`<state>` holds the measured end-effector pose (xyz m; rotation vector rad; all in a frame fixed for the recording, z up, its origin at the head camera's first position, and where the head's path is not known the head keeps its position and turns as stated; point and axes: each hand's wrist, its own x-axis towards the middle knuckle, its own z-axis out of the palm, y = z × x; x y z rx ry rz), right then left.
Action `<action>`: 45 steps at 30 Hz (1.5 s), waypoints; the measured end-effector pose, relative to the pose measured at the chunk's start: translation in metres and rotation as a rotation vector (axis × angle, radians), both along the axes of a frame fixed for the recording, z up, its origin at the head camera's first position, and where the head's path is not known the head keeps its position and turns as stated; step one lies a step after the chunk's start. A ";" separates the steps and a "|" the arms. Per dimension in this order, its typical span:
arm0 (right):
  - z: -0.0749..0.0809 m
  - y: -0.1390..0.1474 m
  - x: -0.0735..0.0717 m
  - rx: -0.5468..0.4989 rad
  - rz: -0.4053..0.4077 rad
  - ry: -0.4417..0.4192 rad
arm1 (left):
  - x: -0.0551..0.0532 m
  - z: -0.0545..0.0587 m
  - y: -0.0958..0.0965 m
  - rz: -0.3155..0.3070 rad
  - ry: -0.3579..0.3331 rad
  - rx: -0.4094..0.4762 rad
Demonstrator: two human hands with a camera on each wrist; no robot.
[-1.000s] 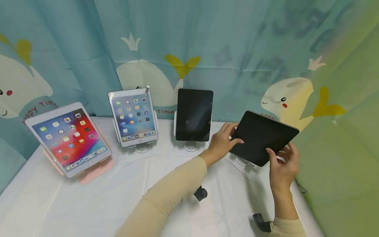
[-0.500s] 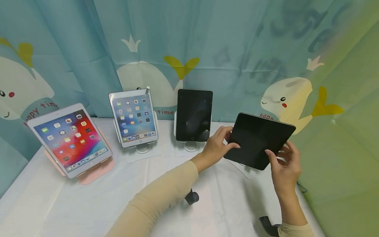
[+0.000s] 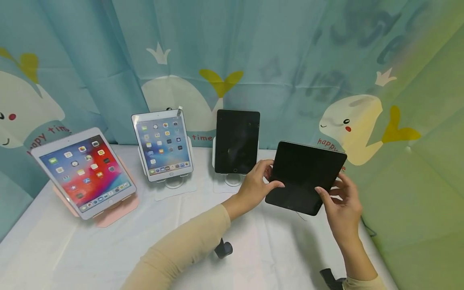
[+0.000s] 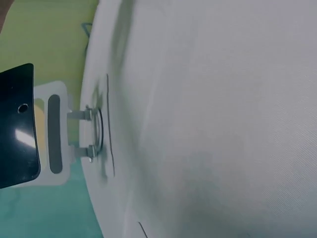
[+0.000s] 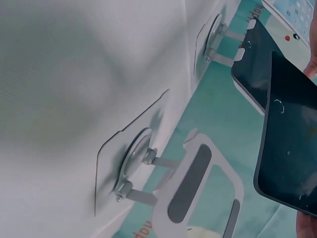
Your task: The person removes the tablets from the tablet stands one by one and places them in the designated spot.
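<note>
A black tablet [image 3: 306,177], screen dark and slightly tilted, is held up over the right part of the table. My left hand [image 3: 255,183] grips its left edge with the thumb on the front. At the lower right edge my right hand [image 3: 344,203] pinches it, thumb in front and fingers behind. A white tablet stand [image 5: 190,183] with grey pads stands behind it, apart from the tablet, as the right wrist view shows. From the left wrist, a corner of the tablet [image 4: 17,134] overlaps that stand [image 4: 54,134]; the head view hides most of it.
Left of my hands, a second black tablet [image 3: 237,141] rests on a white stand. Farther left are a lit white tablet [image 3: 163,145] on a white stand and another [image 3: 85,173] on a pink stand. A whale-print curtain [image 3: 282,48] hangs behind the white-covered table [image 3: 152,225].
Both hands have carried the black tablet left and toward me, away from the stand at the right, and its tilt has lessened slightly. The other tablets stay in place.
</note>
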<state>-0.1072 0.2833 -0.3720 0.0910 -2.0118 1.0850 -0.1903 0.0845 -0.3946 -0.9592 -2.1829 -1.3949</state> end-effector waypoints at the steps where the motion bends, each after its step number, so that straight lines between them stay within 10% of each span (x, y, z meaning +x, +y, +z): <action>1: 0.000 -0.001 0.000 0.001 0.005 -0.012 | 0.001 0.000 -0.002 -0.003 -0.011 0.004; 22: 0.004 -0.018 -0.002 0.075 0.005 -0.385 | 0.016 -0.006 -0.034 0.000 -0.393 0.046; 36: -0.015 -0.028 -0.012 -0.070 0.216 -0.730 | 0.028 -0.024 -0.058 -0.001 -0.666 0.085; 45: -0.030 -0.031 -0.012 -0.098 0.242 -0.840 | 0.038 -0.042 -0.064 0.031 -0.700 0.061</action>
